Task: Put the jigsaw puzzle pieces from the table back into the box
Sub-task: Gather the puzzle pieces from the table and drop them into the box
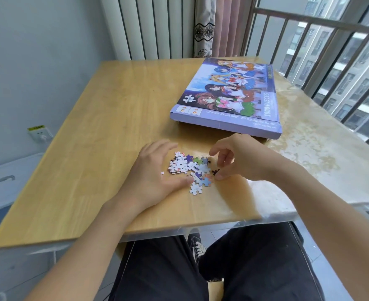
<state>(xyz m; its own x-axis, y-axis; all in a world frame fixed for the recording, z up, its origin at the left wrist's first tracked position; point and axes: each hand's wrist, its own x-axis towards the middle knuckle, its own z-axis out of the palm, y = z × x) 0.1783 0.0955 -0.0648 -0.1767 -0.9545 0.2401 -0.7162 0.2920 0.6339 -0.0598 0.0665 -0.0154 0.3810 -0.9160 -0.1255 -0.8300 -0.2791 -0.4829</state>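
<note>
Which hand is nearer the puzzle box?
Right. The right hand sits just short of the box's near edge; the left hand is farther, left of the pieces.

Both bare forearms reach forward from the bottom of the view, angled toward each other. The left hand (152,170) lies palm down, fingers spread and nearly straight, thumb stretched toward the right. The right hand (236,157) arches with knuckles up, its fingers curled downward and the thumb tip close beneath them.
</note>
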